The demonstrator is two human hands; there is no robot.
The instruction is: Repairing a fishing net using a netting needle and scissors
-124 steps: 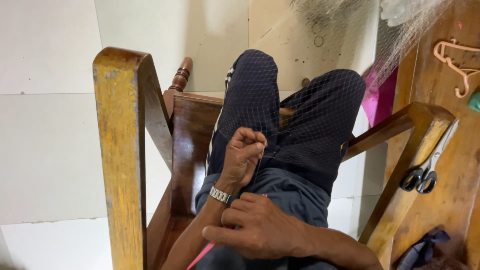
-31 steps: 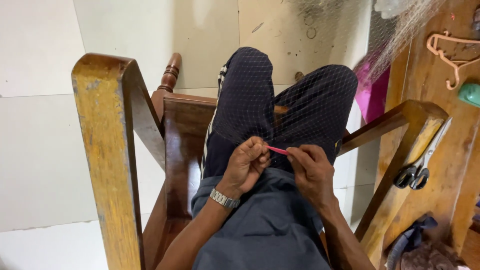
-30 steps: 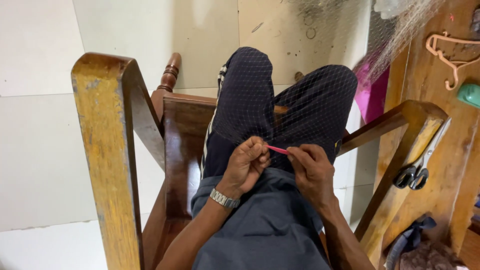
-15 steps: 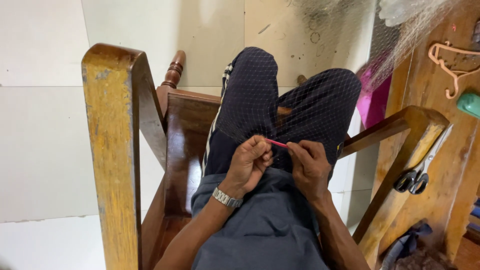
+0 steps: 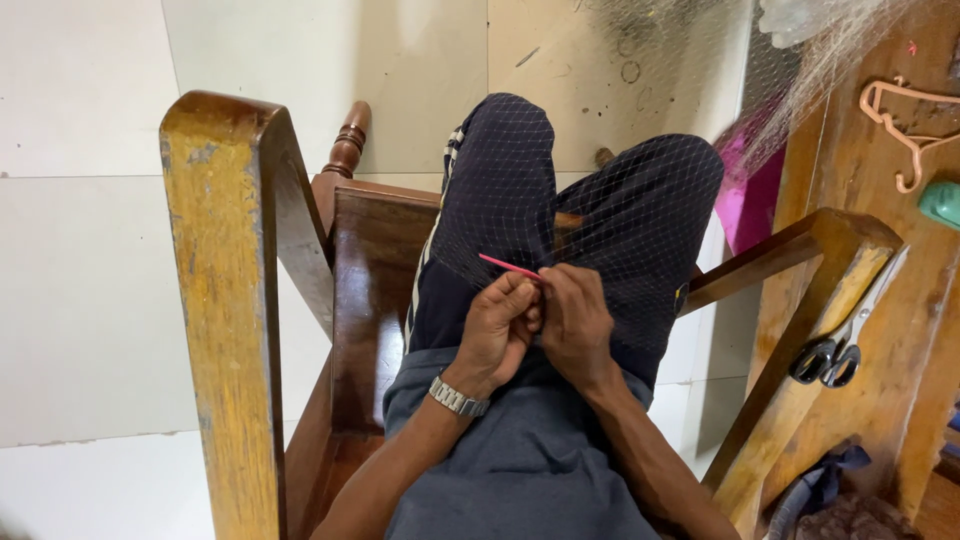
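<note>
A: Step shown?
B: At frame centre, left hand (image 5: 500, 325) and right hand (image 5: 575, 320) pinch net (image 5: 600, 200) over the knees; the red needle (image 5: 508, 266) pokes out between them.
A: Next?
B: Probably a steady, taut pull.

I see my left hand (image 5: 495, 325) touching my right hand (image 5: 577, 325) on my lap, net (image 5: 600, 200) over my knees, scissors (image 5: 835, 345) on the armrest (image 5: 800, 300) at right.

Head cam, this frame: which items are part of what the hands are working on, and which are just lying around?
In hand:
left hand
right hand
pink needle, pinched between both hands
fine net, draped over the knees

Lying about:
scissors on the wooden armrest
pink hanger
green object
</note>
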